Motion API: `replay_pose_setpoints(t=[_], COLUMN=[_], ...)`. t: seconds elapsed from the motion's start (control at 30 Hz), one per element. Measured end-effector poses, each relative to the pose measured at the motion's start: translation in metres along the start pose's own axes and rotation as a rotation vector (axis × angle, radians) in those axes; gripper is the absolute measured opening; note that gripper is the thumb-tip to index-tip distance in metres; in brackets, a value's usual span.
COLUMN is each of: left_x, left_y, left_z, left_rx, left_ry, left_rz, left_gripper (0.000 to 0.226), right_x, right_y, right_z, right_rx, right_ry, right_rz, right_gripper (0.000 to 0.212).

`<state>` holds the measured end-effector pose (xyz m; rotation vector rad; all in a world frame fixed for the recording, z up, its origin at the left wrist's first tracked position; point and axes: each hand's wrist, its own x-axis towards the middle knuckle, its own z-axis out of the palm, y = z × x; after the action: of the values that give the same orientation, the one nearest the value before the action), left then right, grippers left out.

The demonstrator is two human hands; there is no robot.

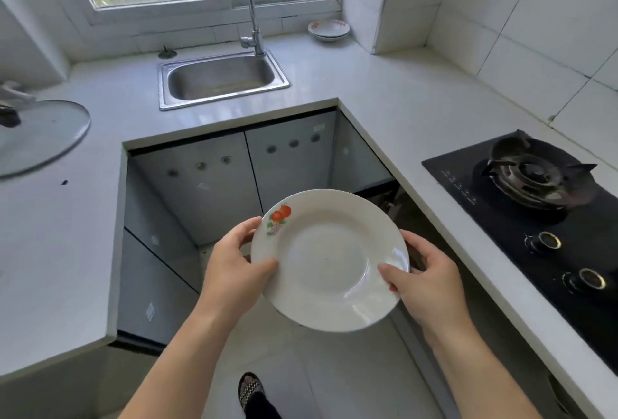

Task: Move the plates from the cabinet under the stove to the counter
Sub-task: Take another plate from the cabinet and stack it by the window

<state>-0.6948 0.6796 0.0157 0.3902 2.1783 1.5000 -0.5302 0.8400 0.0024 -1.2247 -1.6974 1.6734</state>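
A white plate (329, 259) with a small orange fruit print on its rim is held level in the air over the floor, in front of the lower cabinets. My left hand (234, 261) grips its left edge, thumb on top. My right hand (424, 279) grips its right edge the same way. A small stack of plates (328, 29) with red markings rests on the white counter (384, 84) in the far corner by the window. The cabinet under the stove (388, 199) stands open as a dark gap just behind the held plate; its inside is hidden.
A steel sink (222, 79) with a tall faucet (247, 3) sits at the back. The black gas stove (538, 207) fills the right counter. A glass pot lid (36, 136) lies on the left counter. Grey cabinet doors (234, 181) face me. A sandalled foot (250, 392) stands on the tiled floor.
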Motion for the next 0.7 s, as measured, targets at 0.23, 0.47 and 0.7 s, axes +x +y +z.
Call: replay_pose_setpoints(t=[0.23, 0.47, 0.7], left_x=[0.059, 0.103, 0.153], left_y=[-0.010, -0.019, -0.022], left_z=[-0.089, -0.160, -0.190], left_rx=[0.015, -0.011, -0.036], left_ry=[0.112, 0.200, 0.206], left_rz=[0.044, 0.065, 0.026], left_gripper=[0.059, 0.059, 0.062], right_x=[0.026, 0.046, 0.082], right_y=[-0.026, -0.052, -0.067], right_z=[0.112, 0.199, 0.246], right_rx=[-0.014, -0.044, -0.039], right_ry=[-0.089, -0.170, -0.201], right_rz=[-0.090, -0.145, -0.081], right_gripper=[0.052, 0.053, 0.048])
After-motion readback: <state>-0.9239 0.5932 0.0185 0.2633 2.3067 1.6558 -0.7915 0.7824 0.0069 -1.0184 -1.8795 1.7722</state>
